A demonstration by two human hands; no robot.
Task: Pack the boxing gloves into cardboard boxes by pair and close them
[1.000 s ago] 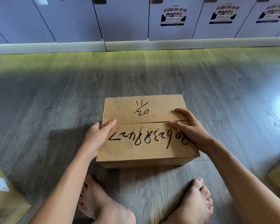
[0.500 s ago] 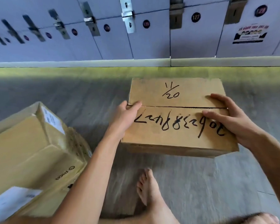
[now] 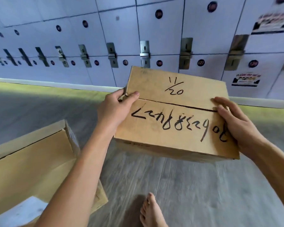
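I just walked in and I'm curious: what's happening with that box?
A person holds a closed cardboard box with both hands, seemingly lifted off the floor. The left hand grips its left edge, and the right hand wraps its right edge. Numbers are written on its shut flaps. A second box sits lower left, with lockers behind.

Closed box (image 3: 175,122) now lifted off the floor (image 3: 195,185), carried toward the lockers (image 3: 162,30), second box (image 3: 36,164) now closer at left
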